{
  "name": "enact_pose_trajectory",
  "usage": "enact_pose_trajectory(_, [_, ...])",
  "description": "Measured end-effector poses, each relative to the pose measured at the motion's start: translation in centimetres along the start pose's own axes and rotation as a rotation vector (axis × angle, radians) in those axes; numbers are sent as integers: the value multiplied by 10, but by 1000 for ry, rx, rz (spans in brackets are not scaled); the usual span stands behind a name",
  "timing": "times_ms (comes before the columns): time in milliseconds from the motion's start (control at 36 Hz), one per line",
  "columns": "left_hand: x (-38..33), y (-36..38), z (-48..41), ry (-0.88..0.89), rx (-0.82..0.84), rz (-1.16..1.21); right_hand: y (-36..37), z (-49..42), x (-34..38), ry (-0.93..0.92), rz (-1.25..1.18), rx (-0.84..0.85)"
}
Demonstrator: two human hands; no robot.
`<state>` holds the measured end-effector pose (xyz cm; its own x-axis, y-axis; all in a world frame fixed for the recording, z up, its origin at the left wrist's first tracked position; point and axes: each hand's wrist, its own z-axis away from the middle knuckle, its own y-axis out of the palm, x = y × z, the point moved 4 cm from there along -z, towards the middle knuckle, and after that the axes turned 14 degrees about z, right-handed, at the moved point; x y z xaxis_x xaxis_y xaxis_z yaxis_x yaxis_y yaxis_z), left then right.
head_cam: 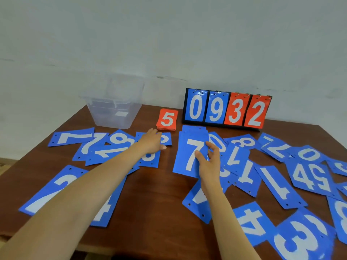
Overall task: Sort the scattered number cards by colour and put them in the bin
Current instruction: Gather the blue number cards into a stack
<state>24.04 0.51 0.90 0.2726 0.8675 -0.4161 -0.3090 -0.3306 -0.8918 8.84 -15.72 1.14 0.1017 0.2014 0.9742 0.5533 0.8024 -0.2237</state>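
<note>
**Two piles started, nothing binned yet**

Two sorted piles sit at the middle of the dark brown wooden table (154, 194). One is a small neat stack of red number cards with a white 5 on top (167, 120), lying just beside the clear plastic bin (112, 102). The other is a taller pile of blue number cards topped by a white 7 (187, 156). No loose red cards show among the scattered ones, so the red sorting looks finished.

Blue is far from done. Many loose blue number cards (277, 184) lie spread and overlapping across the left, right and near parts of the table, well over a dozen by the look of it.

The bin stands at the back left and appears to hold no cards, only a pale label showing through its wall. Neither pile has gone in.

The right hand (208, 164) rests on the blue pile with its fingers spread, thumb on the face of the 7 and fingertips at the card's right edge. It holds nothing lifted. The left hand (152, 142) reaches palm-down over a blue card (150, 158) on the left side, fingers fairly straight and touching it, probably to gather it next.

A black flip scoreboard reading 0 9 3 2 (225, 109) stands behind the piles, two panels blue and two red, and looks to be no part of the sorting.
</note>
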Motion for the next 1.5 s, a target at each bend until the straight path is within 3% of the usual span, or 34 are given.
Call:
enact_pose_trajectory(83, [4, 7, -6, 18, 77, -136, 2, -5, -6, 24, 14, 3])
enact_pose_trajectory(250, [-2, 5, -3, 241, -106, -285, -3, 2, -14, -8, 64, 40])
enact_pose_trajectory(333, [-19, -15, 12, 313, -317, -220, -12, 10, -14, -24, 90, 77])
enact_pose_trajectory(444, [-37, -40, 57, 565, -730, -39, -21, 20, -19, -17, 89, 111])
enact_pose_trajectory(500, [-43, -41, 83, 629, -796, 99, -26, 28, -20, 9, 85, 90])
enact_pose_trajectory(611, [-53, -39, 131, 572, -723, 629, -39, 45, -16, 25, 85, 51])
enact_pose_trajectory(722, [-65, -18, 168, 421, -528, 1082, -53, 66, -7, -34, 87, 24])
enact_pose_trajectory(889, [-84, 13, 209, 340, -354, 1247, -62, 95, 2, 30, -7, 5])
enact_pose_trajectory(972, [-83, 25, 217, 320, -291, 1271, -67, 106, 6, 10, -31, 25])
enact_pose_trajectory(1167, [-83, 40, 228, 434, -225, 929, -76, 119, 6, -75, 94, 28])
enact_pose_trajectory(1361, [-89, 41, 229, 498, -307, 803, -75, 125, 11, -213, 54, 46])
enact_pose_trajectory(1444, [-89, 38, 226, 529, -364, 768, -73, 123, 10, -183, 60, 50])
enact_pose_trajectory(1500, [-83, 31, 221, 457, -411, 804, -72, 120, 8, -138, 45, 50])
